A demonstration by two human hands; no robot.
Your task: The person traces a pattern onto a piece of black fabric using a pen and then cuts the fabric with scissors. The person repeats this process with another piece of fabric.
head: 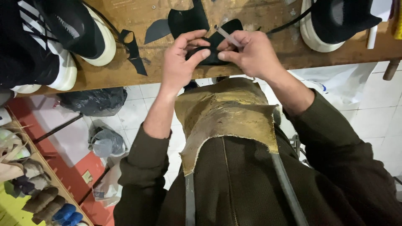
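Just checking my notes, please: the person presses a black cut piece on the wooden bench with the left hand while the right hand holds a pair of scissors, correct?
Not quite: in the head view the right hand holds a thin pen-like stick, not scissors. The left hand does press the black cut piece on the wooden bench.

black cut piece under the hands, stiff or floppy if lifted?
Probably floppy: the black piece looks thin and flat, like the cut scraps beside it. Likely light. The left hand pins it to the bench, so it may slide if pushed.

Shoes lie left of the cut pieces on the bench
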